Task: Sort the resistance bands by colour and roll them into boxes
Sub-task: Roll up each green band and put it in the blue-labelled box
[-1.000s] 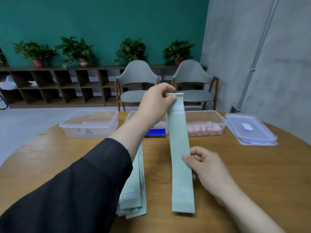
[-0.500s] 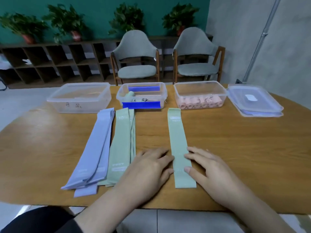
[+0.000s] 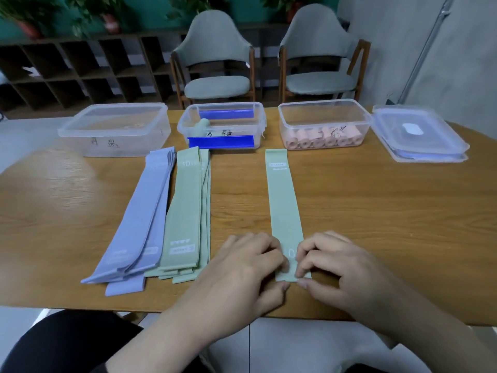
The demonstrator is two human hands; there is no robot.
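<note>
One green band (image 3: 285, 208) lies flat on the table (image 3: 390, 211), running from the middle box (image 3: 222, 125) toward the near edge. It looks soft, thin and light, so it should roll best from its near end. The left hand (image 3: 242, 273) and right hand (image 3: 338, 267) both pinch that end with curled fingers. A moment ago the fingers lay flat beside the band; now they have curled onto its end.

Soft even indoor light; glare on table (image 3: 61, 184); wide-angle edge distortion.
</note>
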